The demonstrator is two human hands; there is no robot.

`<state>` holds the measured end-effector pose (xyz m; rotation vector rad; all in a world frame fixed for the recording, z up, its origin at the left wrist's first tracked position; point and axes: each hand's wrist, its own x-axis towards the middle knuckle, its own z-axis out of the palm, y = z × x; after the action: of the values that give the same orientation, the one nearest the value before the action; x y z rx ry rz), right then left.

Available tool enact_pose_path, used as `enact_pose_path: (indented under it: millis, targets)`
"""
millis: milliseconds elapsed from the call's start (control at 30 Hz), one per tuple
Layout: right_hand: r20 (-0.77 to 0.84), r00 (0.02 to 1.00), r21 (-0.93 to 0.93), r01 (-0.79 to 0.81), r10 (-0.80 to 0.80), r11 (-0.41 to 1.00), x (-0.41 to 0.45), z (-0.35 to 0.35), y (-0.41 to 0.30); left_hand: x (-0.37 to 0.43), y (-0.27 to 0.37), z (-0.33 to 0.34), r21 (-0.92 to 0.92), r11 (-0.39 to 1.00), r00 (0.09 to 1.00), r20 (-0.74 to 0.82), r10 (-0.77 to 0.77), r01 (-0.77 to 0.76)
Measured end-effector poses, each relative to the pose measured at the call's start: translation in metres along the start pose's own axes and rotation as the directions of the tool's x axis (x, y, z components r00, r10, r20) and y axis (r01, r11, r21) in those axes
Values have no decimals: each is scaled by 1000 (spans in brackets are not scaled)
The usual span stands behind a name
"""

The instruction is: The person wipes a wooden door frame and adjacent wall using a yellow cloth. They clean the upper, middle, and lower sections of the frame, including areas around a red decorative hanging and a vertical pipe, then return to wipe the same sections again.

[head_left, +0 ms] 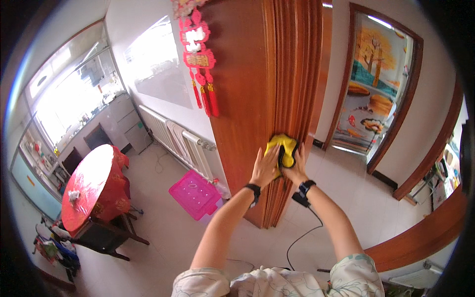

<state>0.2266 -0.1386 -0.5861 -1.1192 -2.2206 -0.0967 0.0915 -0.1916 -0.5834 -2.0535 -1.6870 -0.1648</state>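
Note:
A yellow cloth with a dark edge (282, 145) lies bunched against the moulded wooden door frame (293, 85). My left hand (266, 166) rests on the cloth's left side, fingers pointing up, pressing it to the wood. On the right side, my right hand (296, 167) holds the cloth, part of it folded over by the thumb and fingers. Both wrists wear black bands. A flat brown wooden panel (237, 92) adjoins the moulding on the left, with a red hanging ornament with tassels (200, 59) at its upper left.
A pink plastic lid or tray (195, 195) lies on the floor by a white radiator (178, 143). Further left stand a table with a red cover (89, 182) and a dark chair (104, 237). A black cable (288, 247) hangs near my right arm. A doorway with a printed curtain (371, 89) is at right.

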Motion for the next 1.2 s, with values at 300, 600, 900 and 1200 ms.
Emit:
enact_pose_path:
  millis: [300,600,900,1200]
  targets:
    - [-399,844,-492,133,-359,860,221,-212,-33,151,-102,-231,156,985,762,-646,47,71]
    - [-682,712,0,229,-167,973,218,-142,-42,163,-94,-181,74,988,666,-745,-37,138]
    - [-441,889,590,186,120,786,94,-27,-13,87,-41,-29,40,994,906,-417,-77,102]
    - [52,990,219,-140,131,966,-28,58,8,-15,13,80,53,999,1000,-3,7,-7]
